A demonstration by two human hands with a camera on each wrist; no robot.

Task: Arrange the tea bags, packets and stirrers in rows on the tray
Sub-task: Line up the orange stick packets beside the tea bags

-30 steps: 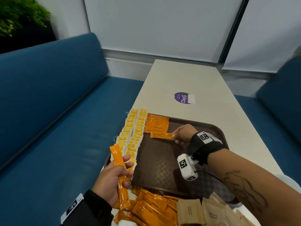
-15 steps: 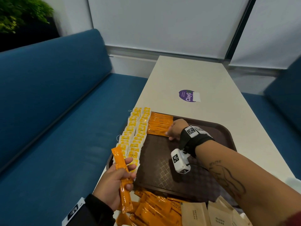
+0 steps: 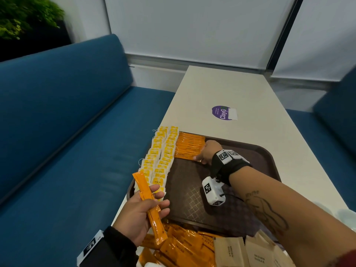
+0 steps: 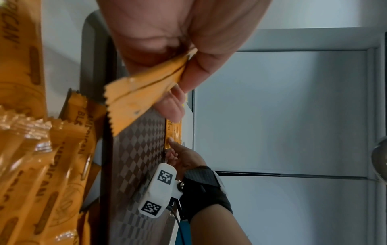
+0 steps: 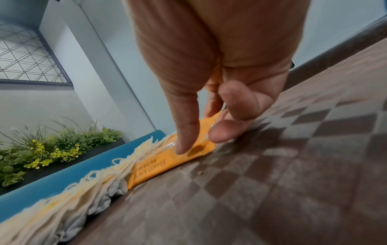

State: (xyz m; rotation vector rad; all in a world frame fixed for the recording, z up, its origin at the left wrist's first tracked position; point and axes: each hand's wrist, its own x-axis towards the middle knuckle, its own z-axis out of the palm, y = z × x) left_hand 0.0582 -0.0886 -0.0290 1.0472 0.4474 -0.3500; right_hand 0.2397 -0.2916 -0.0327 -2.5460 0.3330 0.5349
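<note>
A: Head view showed the right hand reaching over the tray, its fingers straight and pressing the nearest packet flat at the near end of the orange row in the tray's far-left part. Nothing was gripped there.

B: And the left hand?

A: Its fingers were curled round a few orange sticks, held above the bench's near-left edge. The loose pile of orange packets and the brown sachets lay on the bench just before the tray.

B: What looked risky?

A: The row sat tight against the tea bags, which overhung the tray's left rim. A sideways shove from the pressing fingers would likely have nudged those bags off the edge or tangled their strings.

B: Anything else?

A: The packets overlapped like shingles and looked glossy, so an uneven press could have fanned the row. The left hand's sticks were held near their middle, and a slackened grip might have dropped them onto the pile. No stirrers could be made out in any view.
</note>
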